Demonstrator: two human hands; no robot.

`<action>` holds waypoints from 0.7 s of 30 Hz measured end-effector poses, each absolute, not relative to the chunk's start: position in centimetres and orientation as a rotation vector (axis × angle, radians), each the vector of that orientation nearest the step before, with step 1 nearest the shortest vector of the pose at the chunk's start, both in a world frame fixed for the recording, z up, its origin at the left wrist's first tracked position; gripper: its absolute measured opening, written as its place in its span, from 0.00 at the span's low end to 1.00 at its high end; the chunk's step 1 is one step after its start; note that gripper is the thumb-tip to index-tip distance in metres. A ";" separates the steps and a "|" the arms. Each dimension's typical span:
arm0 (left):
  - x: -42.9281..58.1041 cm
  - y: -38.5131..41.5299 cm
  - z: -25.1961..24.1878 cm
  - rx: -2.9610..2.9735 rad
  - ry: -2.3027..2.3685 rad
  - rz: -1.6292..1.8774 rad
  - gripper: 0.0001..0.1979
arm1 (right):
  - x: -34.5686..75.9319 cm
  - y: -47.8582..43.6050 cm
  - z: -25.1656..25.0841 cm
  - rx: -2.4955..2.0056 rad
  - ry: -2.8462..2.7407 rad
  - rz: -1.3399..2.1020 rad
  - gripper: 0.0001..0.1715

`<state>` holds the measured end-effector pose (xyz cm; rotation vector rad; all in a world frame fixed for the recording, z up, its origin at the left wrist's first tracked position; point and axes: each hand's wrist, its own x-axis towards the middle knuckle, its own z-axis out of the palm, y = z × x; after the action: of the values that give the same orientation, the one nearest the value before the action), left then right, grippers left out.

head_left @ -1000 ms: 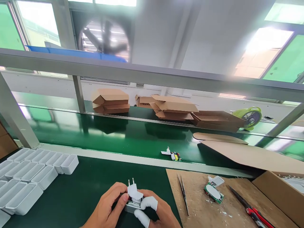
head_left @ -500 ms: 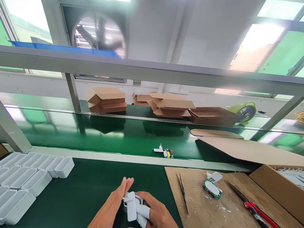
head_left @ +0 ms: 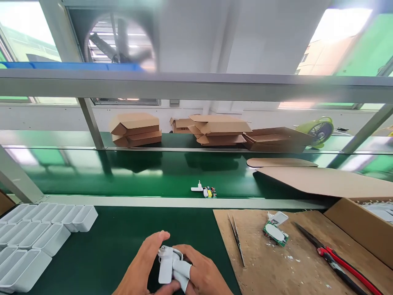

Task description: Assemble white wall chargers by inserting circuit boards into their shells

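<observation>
Low in the middle of the head view, I hold a small white plastic part [head_left: 166, 266] with a flat rectangular tab hanging down. My right hand [head_left: 204, 270] grips it from the right, white covers on some of its fingers. On the other side my left hand [head_left: 147, 258] curves around the part, its thumb at the lower edge of the tab. The fingers hide much of the part's back. Beyond the hands, on the glossy green belt [head_left: 153, 180], lies a small white assembly [head_left: 205, 191] with yellow and other coloured components.
White plastic trays [head_left: 27, 268] stand in rows at left. On the brown board [head_left: 254, 266] at right lie tweezers [head_left: 236, 241], a green circuit board [head_left: 275, 233] and red-handled scissors [head_left: 334, 258], beside a carton [head_left: 359, 227]. Flat cardboard [head_left: 322, 180] overhangs the belt.
My left hand's straight fingers have bent around the part, and its thumb now shows below. The assembly on the belt sits a little farther left. The head view has tilted slightly.
</observation>
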<state>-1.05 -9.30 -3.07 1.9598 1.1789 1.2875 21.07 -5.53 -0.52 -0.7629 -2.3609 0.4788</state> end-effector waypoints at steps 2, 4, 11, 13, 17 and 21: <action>-1.0 -9.3 -3.3 1.884 1.239 1.304 0.33 | 21.1 -5.5 -0.6 -0.808 -2.327 0.580 0.22; -1.2 -9.2 -3.3 1.801 1.216 1.325 0.33 | 21.2 -5.5 -0.3 -0.835 -2.300 0.670 0.20; -3.2 -6.5 -1.2 1.640 1.061 1.374 0.33 | 20.8 -5.3 -1.2 -0.865 -2.435 0.544 0.21; -3.4 -4.1 0.0 1.643 1.240 1.220 0.28 | 20.5 -4.9 -2.6 -0.899 -2.538 0.403 0.19; -1.9 1.8 1.6 1.876 1.450 0.807 0.33 | 19.6 -4.0 -5.4 -0.960 -2.561 0.321 0.13; 1.6 7.4 0.9 2.006 1.368 0.708 0.46 | 18.3 -3.4 -6.7 -1.104 -2.453 0.367 0.11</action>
<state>1.57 7.44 0.94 2.0055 1.3679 0.7084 18.32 -3.42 -6.72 -1.1041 -2.4533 0.3673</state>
